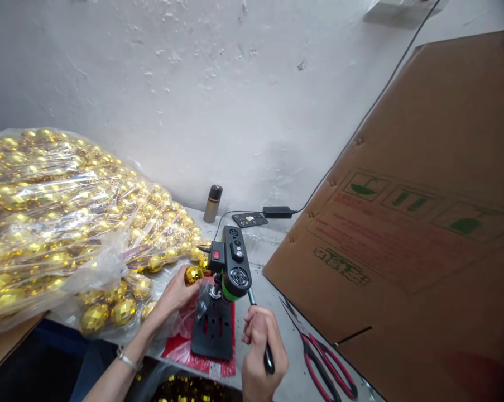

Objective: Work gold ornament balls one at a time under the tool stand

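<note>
The small bench press (pixel 230 268) stands in the middle of the table (pixel 277 301); it has a black plastic head with a green band, a red switch on its left side and a flat black base plate with slots. Under the base lies a red sheet (pixel 180 349) with a glossy surface.

The left hand (pixel 174 296) is just left of the press. Its fingers are pinched on a gold ball (pixel 192 274), round and faceted like a mirror ball, and they keep it at the left side of the press head, above the base plate. On the wrist there is a thin metal bracelet (pixel 127 360).

The right hand (pixel 262 349) is in front of the press, to its right. It is closed in a fist around the black grip of the lever (pixel 258 324), a thin metal rod that goes up to the press head.

Left of the press, a big clear plastic bag (pixel 54 223), wrinkled and shiny, is full of the same gold balls and fills that side of the table. Right of the press lie scissors (pixel 318 357) with red and black handles. Further right, a large flat brown cardboard (pixel 406 234) with green and red print leans over the table. Behind the press stand a small metal cylinder (pixel 212 203) with a dark cap, a flat black panel (pixel 249 219) and a black power adapter (pixel 278 212) with its cable, all near the rough white wall (pixel 193 84).
</note>
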Demonstrator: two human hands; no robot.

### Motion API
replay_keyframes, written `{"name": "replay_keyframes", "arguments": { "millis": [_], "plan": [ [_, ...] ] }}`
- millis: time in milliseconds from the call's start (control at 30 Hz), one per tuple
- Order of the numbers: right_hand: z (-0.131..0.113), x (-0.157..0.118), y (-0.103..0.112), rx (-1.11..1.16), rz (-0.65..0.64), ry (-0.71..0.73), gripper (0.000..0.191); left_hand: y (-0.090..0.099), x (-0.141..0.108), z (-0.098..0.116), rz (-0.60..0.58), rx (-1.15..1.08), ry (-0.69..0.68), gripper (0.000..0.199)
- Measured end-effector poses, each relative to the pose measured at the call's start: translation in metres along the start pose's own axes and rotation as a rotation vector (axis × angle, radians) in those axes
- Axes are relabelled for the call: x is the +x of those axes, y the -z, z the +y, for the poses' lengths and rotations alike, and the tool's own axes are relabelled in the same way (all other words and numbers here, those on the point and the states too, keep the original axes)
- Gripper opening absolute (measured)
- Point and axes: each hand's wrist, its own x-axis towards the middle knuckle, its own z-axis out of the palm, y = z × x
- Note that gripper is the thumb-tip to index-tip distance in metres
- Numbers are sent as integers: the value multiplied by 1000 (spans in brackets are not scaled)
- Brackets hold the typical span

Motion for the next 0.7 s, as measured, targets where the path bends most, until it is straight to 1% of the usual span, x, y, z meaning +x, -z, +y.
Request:
{"name": "replay_keyframes", "arguments": {
  "millis": [67,133,167,200,267,400,467,600,700],
  "plan": [
    [-6,6,-1,1,-7,-9,37,-2,-19,1,-52,-244,55,49],
    [-10,12,-1,-2,-11,-20,37,-6,-37,1,-135,-495,175,64],
    [-11,13,-2,-5,-9,-24,37,-9,-45,1,-173,-573,233,72],
    [-12,14,-2,-10,-8,-27,37,-12,-51,1,-202,-604,271,77],
    [-13,15,-2,-16,-11,-23,37,-18,-60,2,-230,-601,292,82],
    [-12,13,-1,-21,-29,6,34,-29,-67,1,-276,-533,240,86],
    [-11,12,0,-21,-32,14,34,-32,-68,-2,-267,-469,183,81],
    [-12,11,0,-32,-30,16,33,-33,-70,-6,-193,-285,33,62],
    [-12,10,0,-37,-32,11,33,-36,-69,-3,-206,-188,-40,57]
  ]
}}
